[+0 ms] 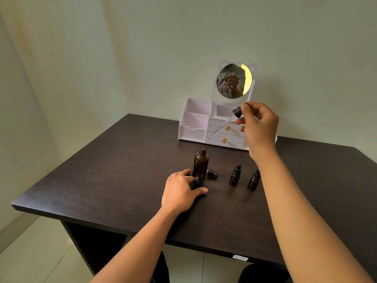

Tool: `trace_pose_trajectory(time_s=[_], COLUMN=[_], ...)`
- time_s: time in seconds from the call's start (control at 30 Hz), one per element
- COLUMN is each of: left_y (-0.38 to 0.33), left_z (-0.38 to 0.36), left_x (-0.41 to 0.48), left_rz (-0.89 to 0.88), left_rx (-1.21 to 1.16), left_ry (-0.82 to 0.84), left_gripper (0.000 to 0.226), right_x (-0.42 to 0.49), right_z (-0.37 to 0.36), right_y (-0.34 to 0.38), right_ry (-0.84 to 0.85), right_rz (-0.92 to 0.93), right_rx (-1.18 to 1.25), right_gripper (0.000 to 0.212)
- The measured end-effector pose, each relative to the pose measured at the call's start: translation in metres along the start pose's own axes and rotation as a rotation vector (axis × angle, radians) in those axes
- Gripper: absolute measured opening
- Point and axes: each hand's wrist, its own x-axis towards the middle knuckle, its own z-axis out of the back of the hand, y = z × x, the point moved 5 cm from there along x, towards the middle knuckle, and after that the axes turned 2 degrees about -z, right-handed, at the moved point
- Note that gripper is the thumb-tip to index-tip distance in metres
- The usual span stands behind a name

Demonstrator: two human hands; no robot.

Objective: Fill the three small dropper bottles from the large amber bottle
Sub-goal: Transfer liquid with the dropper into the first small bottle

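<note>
The large amber bottle [201, 161] stands uncapped in the middle of the dark table [114, 180]. Just in front of it, my left hand [181, 192] holds an open small dropper bottle [199, 180] upright on the table. A small black dropper cap [212, 174] lies beside the large bottle. Two capped small dropper bottles [235, 175] [254, 180] stand to the right. My right hand [259, 123] is raised above the table and pinches the black bulb of a long glass dropper [226, 123], whose tip slants down to the left.
A white desk organizer [195, 123] with drawers and a round mirror [233, 80] stands at the back of the table against the wall. The table's front edge lies close to my body.
</note>
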Motion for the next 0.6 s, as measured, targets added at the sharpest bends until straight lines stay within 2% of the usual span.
trace_pose_trajectory(time_s=[0.13, 0.33, 0.43, 0.6], left_y=[0.000, 0.002, 0.002, 0.001], left_z=[0.000, -0.003, -0.003, -0.002], left_x=[0.001, 0.003, 0.002, 0.001], left_rz=[-0.006, -0.016, -0.019, -0.023], left_rx=[0.005, 0.000, 0.006, 0.006], left_ry=[-0.001, -0.014, -0.017, -0.017], left_gripper=[0.060, 0.057, 0.057, 0.056], right_x=[-0.009, -0.038, -0.048, -0.058], right_z=[0.007, 0.007, 0.006, 0.005], right_y=[-0.019, -0.050, -0.062, -0.072], right_ry=[-0.021, -0.026, -0.022, -0.037], right_rz=[-0.217, -0.369, -0.411, -0.407], right_rx=[0.221, 0.356, 0.384, 0.330], right_gripper=[0.010, 0.011, 0.016, 0.013])
